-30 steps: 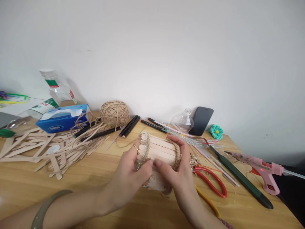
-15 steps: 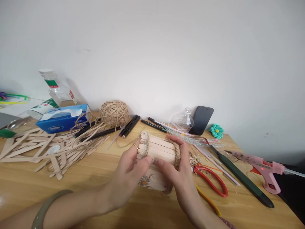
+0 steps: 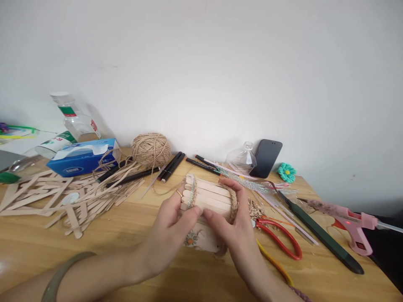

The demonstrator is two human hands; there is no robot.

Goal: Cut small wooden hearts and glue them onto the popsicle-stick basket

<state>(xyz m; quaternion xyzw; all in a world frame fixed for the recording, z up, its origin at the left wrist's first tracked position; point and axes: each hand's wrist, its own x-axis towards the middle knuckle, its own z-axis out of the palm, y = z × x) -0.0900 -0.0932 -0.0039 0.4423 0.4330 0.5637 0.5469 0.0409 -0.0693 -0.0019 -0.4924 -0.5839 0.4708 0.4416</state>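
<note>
Between my two hands lies a round holder made of pale craft sticks point(image 3: 212, 196), tipped on its side. A braided twine band point(image 3: 233, 204) wraps its right end, and a twine and glitter trim circles the left end. My left hand point(image 3: 174, 224) grips the left end, thumb pressed on the sticks. Around the right end curls my right hand point(image 3: 234, 226), its thumb close to the left thumb. Below the thumbs shows a side with an orange-centred flower decoration point(image 3: 190, 239). The holder's underside and several fingertips are hidden.
Loose craft sticks point(image 3: 72, 209) spread over the left, near a blue tissue box point(image 3: 83, 157) and a twine ball point(image 3: 151, 149). Red-handled pliers point(image 3: 283, 239), a dark green tool point(image 3: 321, 233) and a pink glue gun point(image 3: 346, 220) with its light on lie at right. A phone point(image 3: 267, 158) leans against the wall.
Almost nothing differs. Both hands keep the same grip on the stick holder, and the view has shifted very slightly.
</note>
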